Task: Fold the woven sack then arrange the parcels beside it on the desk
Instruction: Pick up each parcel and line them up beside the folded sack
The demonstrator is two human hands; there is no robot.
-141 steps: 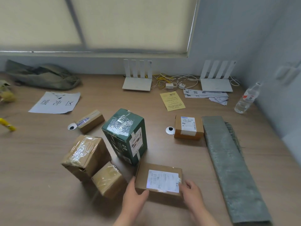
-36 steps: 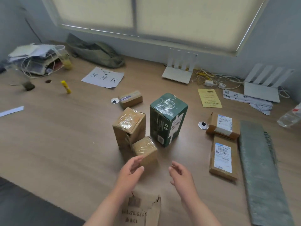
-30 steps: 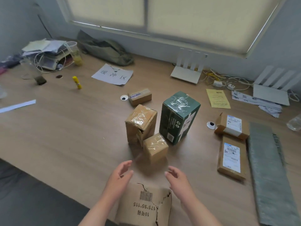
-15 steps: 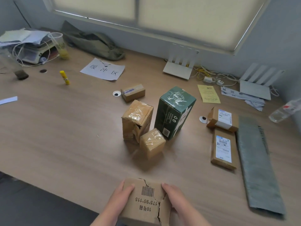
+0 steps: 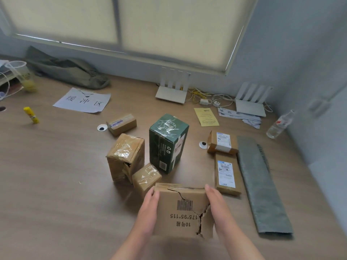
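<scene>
Item: torn carton (image 5: 180,209), at the near edge of the desk (image 5: 56,184), well left of the folded woven sack (image 5: 261,184). I judged it stiff but weakened, split across the top and right corner, probably light; best taken by the sound side walls, clear of the tear. It sat between my left hand (image 5: 150,205) and right hand (image 5: 216,205), fingers straight, palms pressed flat to its sides.

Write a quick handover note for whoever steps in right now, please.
Left hand and right hand hold the torn cardboard box between them, fingers straight along its sides.
Done: woven sack lies folded on the right; near labelled parcel and far labelled parcel are lined up beside it.
To place: torn cardboard box, green box, large taped box, small taped box, far small box.
</scene>
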